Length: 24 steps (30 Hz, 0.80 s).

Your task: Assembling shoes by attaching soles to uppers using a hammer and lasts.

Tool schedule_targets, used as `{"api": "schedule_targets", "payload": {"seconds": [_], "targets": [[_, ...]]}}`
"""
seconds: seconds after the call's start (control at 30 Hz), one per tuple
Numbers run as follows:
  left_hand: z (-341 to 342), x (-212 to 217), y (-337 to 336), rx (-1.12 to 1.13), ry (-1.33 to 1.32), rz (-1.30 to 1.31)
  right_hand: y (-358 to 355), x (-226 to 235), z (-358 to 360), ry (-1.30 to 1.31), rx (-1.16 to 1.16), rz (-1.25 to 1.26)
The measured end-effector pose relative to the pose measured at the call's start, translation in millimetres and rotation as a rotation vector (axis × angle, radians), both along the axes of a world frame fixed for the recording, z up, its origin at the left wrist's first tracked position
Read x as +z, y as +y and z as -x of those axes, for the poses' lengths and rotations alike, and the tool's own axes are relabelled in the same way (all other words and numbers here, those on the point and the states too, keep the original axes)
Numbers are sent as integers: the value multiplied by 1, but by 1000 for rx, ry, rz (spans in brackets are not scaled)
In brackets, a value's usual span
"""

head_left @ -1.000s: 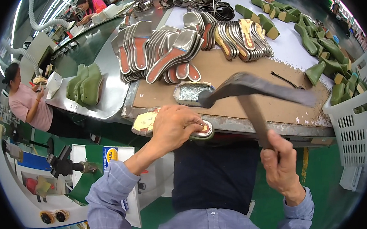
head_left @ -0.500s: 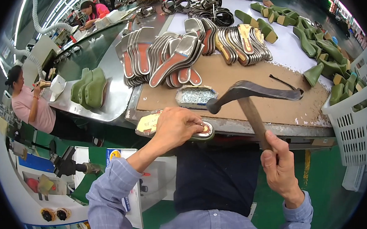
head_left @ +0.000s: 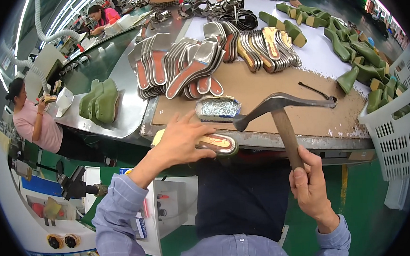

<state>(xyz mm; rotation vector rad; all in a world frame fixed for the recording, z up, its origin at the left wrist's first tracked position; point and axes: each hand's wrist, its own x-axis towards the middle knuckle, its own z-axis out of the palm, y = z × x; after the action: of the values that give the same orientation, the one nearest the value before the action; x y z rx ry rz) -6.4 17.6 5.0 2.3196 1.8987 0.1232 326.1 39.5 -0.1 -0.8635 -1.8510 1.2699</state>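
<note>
I see a last (head_left: 224, 144) beneath the spread left hand (head_left: 180, 141), centre; the right hand (head_left: 309, 185), lower right, clenches a hammer (head_left: 286, 128)

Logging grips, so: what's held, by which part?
Right hand holds a hammer by its handle's lower end. Left hand lies over a shoe last; grip there is unclear.

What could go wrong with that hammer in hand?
The hammer in the right hand could hit the left hand, which lies over the shoe form. One end also appears close to the open box of metal bits, so a knock might spill them. The shoe form might slip if held loosely.
</note>
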Motion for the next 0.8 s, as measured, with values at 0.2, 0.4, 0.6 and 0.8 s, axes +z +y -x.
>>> {"api": "schedule_targets", "payload": {"seconds": [0.2,0.4,0.6,0.8], "targets": [[-4,-10,-2,-23,-108,-88,3,-15,-4,-46,-84,-113],[-5,-11,-6,-10,-82,-125,8,15,9,-184,59,-282],[-12,-11,-6,60,-94,-97,8,28,-17,298,12,-386],[-11,-13,-5,61,-71,-111,20,30,31,-333,107,-247]]}}
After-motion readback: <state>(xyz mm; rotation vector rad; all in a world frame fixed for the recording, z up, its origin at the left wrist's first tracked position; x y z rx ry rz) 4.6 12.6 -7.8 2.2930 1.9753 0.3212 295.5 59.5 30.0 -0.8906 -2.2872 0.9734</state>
